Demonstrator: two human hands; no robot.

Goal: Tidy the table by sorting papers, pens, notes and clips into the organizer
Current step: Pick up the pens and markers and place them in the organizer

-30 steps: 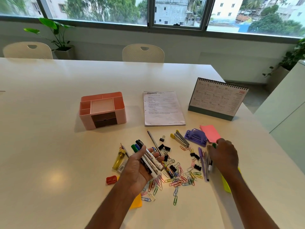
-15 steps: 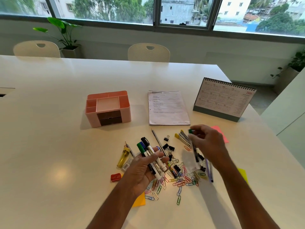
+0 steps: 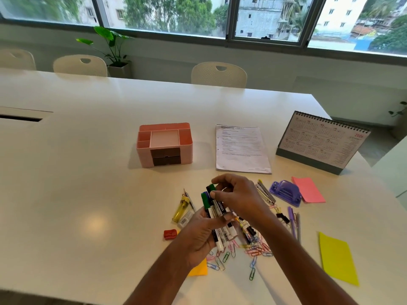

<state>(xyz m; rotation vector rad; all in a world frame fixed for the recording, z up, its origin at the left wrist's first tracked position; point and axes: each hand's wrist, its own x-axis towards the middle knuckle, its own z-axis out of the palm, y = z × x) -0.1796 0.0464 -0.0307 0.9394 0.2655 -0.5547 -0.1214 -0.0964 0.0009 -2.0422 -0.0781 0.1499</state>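
My left hand (image 3: 198, 236) grips a bundle of markers (image 3: 217, 219) with green, blue and black caps. Over the bundle's top, my right hand (image 3: 237, 198) pinches a green-capped marker (image 3: 211, 187) against the others. The pink organizer (image 3: 164, 144) with dark drawers stands behind them, its top compartments bare. A stapled paper sheet (image 3: 242, 148) lies to its right. Coloured paper clips (image 3: 253, 253) and black binder clips (image 3: 283, 217) are scattered under and beside my hands. Pink sticky notes (image 3: 308, 189), yellow notes (image 3: 338, 258), orange notes (image 3: 199, 269) and purple pens (image 3: 294, 221) lie around.
A desk calendar (image 3: 321, 142) stands at the right rear. A purple hole punch (image 3: 286, 192), a stapler (image 3: 265, 191), a yellow lighter-like item (image 3: 180, 208) and a red sharpener (image 3: 170, 234) lie near the pile. White chairs (image 3: 219, 73) line the far table edge.
My right hand picked a green-capped marker up from the right of the pile and carried it left to the bundle in my left hand. The view has tilted a little.
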